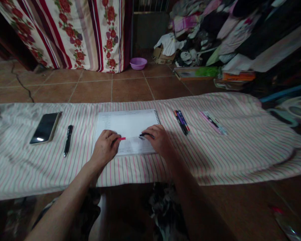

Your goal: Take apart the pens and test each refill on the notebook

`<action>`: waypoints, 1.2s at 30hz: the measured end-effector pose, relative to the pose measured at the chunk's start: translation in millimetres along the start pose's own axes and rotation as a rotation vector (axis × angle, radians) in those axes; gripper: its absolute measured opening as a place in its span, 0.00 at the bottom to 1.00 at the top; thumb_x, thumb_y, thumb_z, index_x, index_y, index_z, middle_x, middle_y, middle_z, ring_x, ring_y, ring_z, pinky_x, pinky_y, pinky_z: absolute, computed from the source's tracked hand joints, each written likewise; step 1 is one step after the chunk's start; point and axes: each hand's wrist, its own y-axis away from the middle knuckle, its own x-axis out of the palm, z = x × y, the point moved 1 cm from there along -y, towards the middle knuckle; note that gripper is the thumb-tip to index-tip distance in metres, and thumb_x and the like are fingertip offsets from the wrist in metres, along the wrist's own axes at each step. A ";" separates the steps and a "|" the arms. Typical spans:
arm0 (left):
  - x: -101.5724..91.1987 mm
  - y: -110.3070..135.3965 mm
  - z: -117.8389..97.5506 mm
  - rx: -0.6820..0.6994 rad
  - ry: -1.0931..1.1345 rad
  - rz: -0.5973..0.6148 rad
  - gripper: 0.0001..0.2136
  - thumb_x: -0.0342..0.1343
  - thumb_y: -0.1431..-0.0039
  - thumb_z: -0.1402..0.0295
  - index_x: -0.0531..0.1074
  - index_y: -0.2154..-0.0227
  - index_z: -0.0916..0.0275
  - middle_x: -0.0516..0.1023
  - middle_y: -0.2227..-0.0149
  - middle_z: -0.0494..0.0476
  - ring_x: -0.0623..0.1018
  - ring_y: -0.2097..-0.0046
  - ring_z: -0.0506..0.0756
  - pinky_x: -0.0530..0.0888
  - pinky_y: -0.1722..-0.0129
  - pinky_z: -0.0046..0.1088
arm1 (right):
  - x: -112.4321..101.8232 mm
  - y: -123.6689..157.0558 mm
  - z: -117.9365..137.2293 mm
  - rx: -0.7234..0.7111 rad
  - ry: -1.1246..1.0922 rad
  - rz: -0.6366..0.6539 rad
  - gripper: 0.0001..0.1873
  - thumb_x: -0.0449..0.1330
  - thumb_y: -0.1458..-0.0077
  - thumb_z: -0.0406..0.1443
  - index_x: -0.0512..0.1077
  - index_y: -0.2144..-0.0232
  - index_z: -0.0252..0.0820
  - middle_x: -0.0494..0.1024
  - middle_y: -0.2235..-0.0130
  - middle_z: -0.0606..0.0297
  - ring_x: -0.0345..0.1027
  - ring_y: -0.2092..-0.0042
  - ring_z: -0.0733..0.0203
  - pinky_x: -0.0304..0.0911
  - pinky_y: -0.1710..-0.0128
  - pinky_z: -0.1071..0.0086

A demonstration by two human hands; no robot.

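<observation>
An open spiral notebook (pixel 130 122) lies on the striped cloth, with writing along its edges and a pale blank middle. Over its left part, my left hand (pixel 105 146) pinches a short, thin red piece (pixel 121 138) that looks like part of a pen. My right hand (pixel 158 138), over the notebook's right part, holds a slim black pen (pixel 147 135) between thumb and fingers. The tips of the two pieces point towards each other, a small gap apart. Whether anything thin joins them is too faint to tell.
A phone (pixel 45 128) and a black pen (pixel 68 140) lie to the left. Several pens (pixel 182 122) sit right of the notebook, with more pink and clear pens (pixel 214 124) beyond. Behind are a floral curtain (pixel 77 33), a purple basin (pixel 138 63) and piled clothes (pixel 190 26).
</observation>
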 end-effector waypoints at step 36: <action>9.9 -5.9 -12.6 -0.042 0.045 -0.026 0.07 0.49 0.42 0.69 0.72 0.66 0.64 0.72 0.66 0.59 0.70 0.61 0.57 0.70 0.60 0.36 | 15.5 -12.0 27.4 -0.103 -0.039 0.048 0.08 0.59 0.47 0.32 0.77 0.65 0.45 0.73 0.67 0.62 0.62 0.60 0.58 0.59 0.59 0.65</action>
